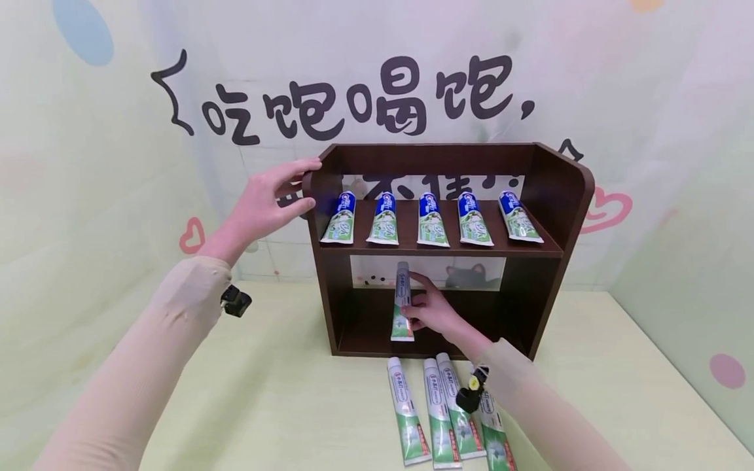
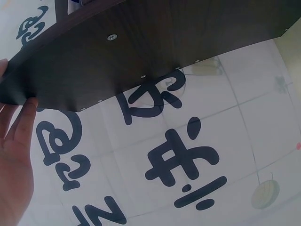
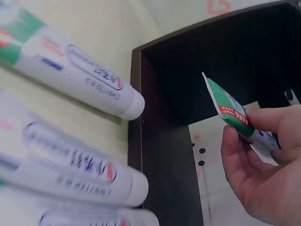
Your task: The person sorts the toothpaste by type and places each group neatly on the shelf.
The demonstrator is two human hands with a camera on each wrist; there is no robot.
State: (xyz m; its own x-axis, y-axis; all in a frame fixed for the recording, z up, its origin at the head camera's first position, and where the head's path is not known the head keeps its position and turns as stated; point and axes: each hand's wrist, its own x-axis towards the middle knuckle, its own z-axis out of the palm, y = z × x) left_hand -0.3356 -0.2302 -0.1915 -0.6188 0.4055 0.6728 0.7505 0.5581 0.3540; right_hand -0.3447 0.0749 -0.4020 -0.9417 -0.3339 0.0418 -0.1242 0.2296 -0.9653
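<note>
My right hand [image 1: 436,311] pinches a white and green toothpaste tube [image 1: 403,294] between thumb and fingers. The tube is held cap up in front of the lower compartment of a dark brown two-tier shelf [image 1: 438,251]. In the right wrist view, its flat green end [image 3: 225,103] sticks out past the fingertips. My left hand [image 1: 265,203] holds the shelf's upper left side panel, its fingers [image 2: 26,117] against the panel's edge in the left wrist view. Several more white and green tubes [image 1: 406,409] lie on the table below the shelf, caps toward it; my right forearm partly covers one.
Several blue and green toothpaste tubes [image 1: 432,221] lie in a spaced row on the upper tier, caps toward the back. The shelf stands on a pale yellow-green table [image 1: 277,379]. Behind it hangs a light wall covering [image 1: 377,39] with large black characters.
</note>
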